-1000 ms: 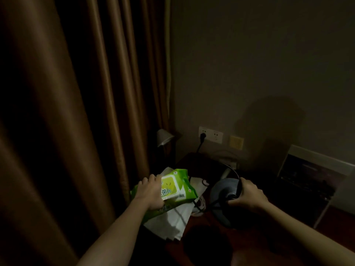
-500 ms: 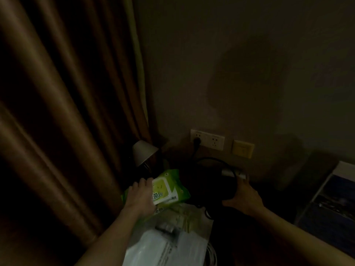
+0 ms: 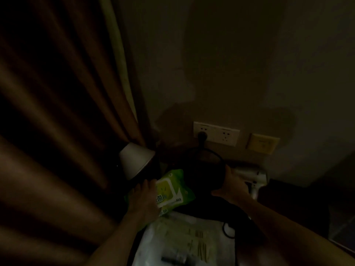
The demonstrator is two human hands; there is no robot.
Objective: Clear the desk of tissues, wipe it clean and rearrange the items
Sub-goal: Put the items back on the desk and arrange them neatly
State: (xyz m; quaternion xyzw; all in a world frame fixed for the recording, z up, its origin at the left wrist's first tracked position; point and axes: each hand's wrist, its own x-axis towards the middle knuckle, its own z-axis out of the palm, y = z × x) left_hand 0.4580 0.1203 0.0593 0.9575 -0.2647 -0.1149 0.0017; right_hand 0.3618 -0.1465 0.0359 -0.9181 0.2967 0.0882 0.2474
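Note:
The scene is very dark. My left hand [image 3: 144, 198] grips the left end of a green wet-wipe pack [image 3: 175, 191] lying at the back left of the dark desk. My right hand [image 3: 230, 187] holds a dark round object [image 3: 203, 173] just right of the pack, near the wall; its shape is hard to make out. A white plastic bag [image 3: 184, 244] with printed text lies in front of the pack, near me.
A small lamp with a pale shade [image 3: 134, 160] stands left of the pack by the brown curtain [image 3: 57, 131]. A silver hair dryer [image 3: 255, 179] lies behind my right hand. The wall socket [image 3: 216, 133] has a black plug in it. A black cable [image 3: 228, 233] loops over the desk.
The pack and the dark round object have both moved back toward the wall with my hands. The view has tilted, bringing the white bag and hair dryer into sight.

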